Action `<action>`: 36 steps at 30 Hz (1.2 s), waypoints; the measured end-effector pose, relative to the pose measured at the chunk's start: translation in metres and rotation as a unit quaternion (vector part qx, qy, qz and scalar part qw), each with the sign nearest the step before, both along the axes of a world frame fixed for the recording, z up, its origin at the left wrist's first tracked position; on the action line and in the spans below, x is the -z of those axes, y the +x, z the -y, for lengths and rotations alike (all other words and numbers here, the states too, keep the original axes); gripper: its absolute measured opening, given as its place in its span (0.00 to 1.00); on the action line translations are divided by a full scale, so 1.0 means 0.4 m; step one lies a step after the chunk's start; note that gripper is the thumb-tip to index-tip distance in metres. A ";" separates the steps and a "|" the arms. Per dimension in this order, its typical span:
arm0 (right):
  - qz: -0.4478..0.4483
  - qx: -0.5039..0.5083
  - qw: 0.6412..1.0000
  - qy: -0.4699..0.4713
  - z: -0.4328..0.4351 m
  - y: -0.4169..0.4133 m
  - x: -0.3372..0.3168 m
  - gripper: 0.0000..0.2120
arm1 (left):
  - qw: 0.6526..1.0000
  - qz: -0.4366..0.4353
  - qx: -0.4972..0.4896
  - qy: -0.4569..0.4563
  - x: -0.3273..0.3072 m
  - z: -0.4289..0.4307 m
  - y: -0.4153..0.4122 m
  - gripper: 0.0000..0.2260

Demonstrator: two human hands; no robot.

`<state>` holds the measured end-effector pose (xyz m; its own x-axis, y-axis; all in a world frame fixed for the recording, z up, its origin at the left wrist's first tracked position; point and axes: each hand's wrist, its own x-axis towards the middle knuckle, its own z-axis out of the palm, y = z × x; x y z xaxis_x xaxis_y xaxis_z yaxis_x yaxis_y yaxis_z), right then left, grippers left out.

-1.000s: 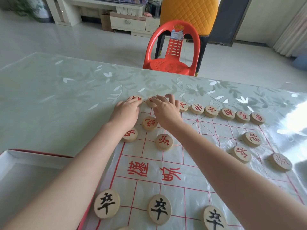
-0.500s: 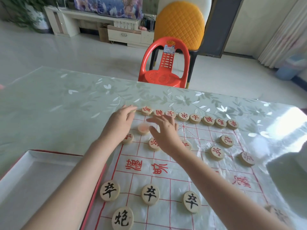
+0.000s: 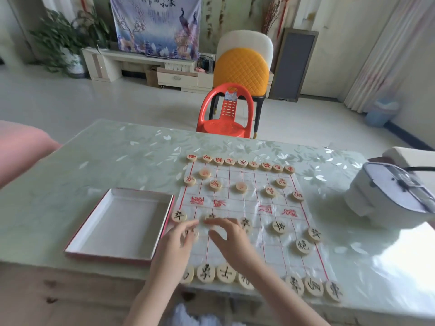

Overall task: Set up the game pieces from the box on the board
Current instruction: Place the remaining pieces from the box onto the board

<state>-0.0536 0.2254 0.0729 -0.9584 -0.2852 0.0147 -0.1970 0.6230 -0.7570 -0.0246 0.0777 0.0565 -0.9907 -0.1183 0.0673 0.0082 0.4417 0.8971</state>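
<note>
Starting at the tips: seeing left fingers (image 3: 190, 225) stretched fwd and loosely apart over a blurry black pc (image 3: 191, 234) in the board's near-left part. Can't tell if actually touching it. Same deal w/ right fingers (image 3: 217, 222): spread wide, fairly straight, gripping nothing, tips just short of another black pc (image 3: 210, 216) one row further in.

Moving out to the left hand (image 3: 175, 245) and right hand (image 3: 235, 243): both backs-up above the board (image 3: 249, 208), side by side, forearms coming in over its near edge.

Across the board: got a row of black pieces (image 3: 226, 272) along the near edge and more black ones approx halfway up. Also red pieces (image 3: 241, 162) lined up on the far edge, plus a few reds a bit in from that.

Left of the board, right beside its edge: box (image 3: 117, 222), open, white inside. Right of the board, well apart: white appliance (image 3: 386, 194). Beyond the board's far edge, past the table (image 3: 106, 161): red chair (image 3: 226, 114).
</note>
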 end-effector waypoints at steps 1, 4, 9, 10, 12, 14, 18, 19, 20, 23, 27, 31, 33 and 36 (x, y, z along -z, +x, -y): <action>0.007 0.005 1.000 0.002 -0.005 0.023 -0.001 0.14 | 1.000 0.009 -0.006 -0.001 -0.006 0.003 0.021 0.13; 0.017 0.021 1.000 -0.008 -0.022 0.076 -0.001 0.14 | 1.000 0.020 -0.022 0.001 -0.016 0.025 0.078 0.15; 0.018 0.041 0.999 -0.025 -0.036 0.136 -0.003 0.14 | 0.998 0.015 -0.068 -0.007 -0.012 0.083 0.148 0.15; 0.021 0.044 0.998 -0.028 -0.037 0.146 -0.001 0.14 | 0.997 0.018 -0.079 -0.013 -0.005 0.094 0.159 0.16; 0.023 0.042 0.998 -0.029 -0.040 0.162 0.010 0.14 | 0.994 0.018 -0.103 -0.021 0.014 0.108 0.179 0.18; 0.028 0.042 0.999 -0.022 -0.051 0.178 0.029 0.14 | 0.993 0.021 -0.117 -0.023 0.030 0.111 0.200 0.19; 0.034 0.054 0.998 -0.008 -0.084 0.198 0.071 0.15 | 0.992 0.029 -0.117 -0.044 0.069 0.105 0.224 0.20; 0.032 0.056 0.998 -0.005 -0.091 0.201 0.080 0.15 | 0.992 0.030 -0.112 -0.055 0.077 0.103 0.224 0.20; 0.031 0.057 0.998 -0.002 -0.097 0.201 0.087 0.15 | 0.992 0.032 -0.108 -0.064 0.084 0.102 0.219 0.20; 0.017 0.056 0.998 0.005 -0.109 0.193 0.113 0.15 | 0.991 0.022 -0.103 -0.085 0.092 0.101 0.194 0.19; -0.004 0.060 0.998 0.017 -0.117 0.171 0.136 0.15 | 0.986 -0.002 -0.104 -0.127 0.097 0.102 0.163 0.15; -0.015 0.066 0.997 0.025 -0.136 0.150 0.155 0.16 | 0.984 0.014 -0.069 -0.164 0.119 0.095 0.139 0.17; -0.014 0.067 0.997 0.042 -0.148 0.150 0.175 0.16 | 0.981 0.025 -0.038 -0.191 0.133 0.088 0.134 0.19; -0.025 0.084 0.993 0.074 -0.157 0.149 0.208 0.16 | 0.972 0.020 -0.005 -0.233 0.157 0.081 0.124 0.21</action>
